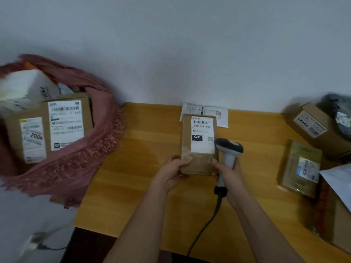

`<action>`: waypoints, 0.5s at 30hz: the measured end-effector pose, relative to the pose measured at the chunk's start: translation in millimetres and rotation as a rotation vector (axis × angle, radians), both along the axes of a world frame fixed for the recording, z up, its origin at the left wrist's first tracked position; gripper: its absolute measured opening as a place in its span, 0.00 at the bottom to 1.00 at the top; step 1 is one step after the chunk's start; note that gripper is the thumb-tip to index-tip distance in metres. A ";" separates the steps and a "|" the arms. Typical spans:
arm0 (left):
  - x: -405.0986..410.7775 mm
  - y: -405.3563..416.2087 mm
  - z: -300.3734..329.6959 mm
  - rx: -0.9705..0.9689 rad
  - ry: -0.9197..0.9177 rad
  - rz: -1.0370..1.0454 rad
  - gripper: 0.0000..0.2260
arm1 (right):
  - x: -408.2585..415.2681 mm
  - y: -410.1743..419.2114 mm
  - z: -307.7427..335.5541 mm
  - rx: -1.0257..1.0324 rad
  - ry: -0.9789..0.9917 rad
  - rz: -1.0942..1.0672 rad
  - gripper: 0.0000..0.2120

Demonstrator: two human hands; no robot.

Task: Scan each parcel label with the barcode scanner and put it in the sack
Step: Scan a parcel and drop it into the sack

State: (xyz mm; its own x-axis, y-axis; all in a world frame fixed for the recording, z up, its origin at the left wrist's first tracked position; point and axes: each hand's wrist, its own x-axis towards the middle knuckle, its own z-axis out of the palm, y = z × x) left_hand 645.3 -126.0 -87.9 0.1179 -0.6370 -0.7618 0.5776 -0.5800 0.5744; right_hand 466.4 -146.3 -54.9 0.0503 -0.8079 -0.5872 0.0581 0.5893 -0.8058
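Note:
A small brown cardboard parcel [197, 164] with a white label marked 060 [202, 135] lies on the wooden table [144, 168]. My left hand [175, 170] grips its near left corner. My right hand [228, 177] holds the grey handle of the barcode scanner [228, 149]; its dark head is at the parcel's right edge, over the label. The scanner cable [207, 224] runs toward me. At the left, a reddish woven sack [85, 168] stands open with several labelled boxes inside.
A white paper slip [218, 114] lies behind the parcel by the wall. At the right are a box marked 12V4A [313, 128], a dark bag [340, 112], a taped brown parcel [300, 168] and a white mailer [340, 183].

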 end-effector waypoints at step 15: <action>174.4 53.5 214.7 -0.540 -0.151 0.269 0.31 | 173.7 5.4 171.8 -0.730 0.056 0.365 0.20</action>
State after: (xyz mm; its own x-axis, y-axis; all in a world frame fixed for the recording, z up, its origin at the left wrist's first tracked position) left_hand 819.8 -72.5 126.8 0.4090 -0.8610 -0.3024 0.5526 -0.0300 0.8329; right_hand 640.1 -141.0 116.9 0.3704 -0.9261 0.0715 -0.0876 -0.1115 -0.9899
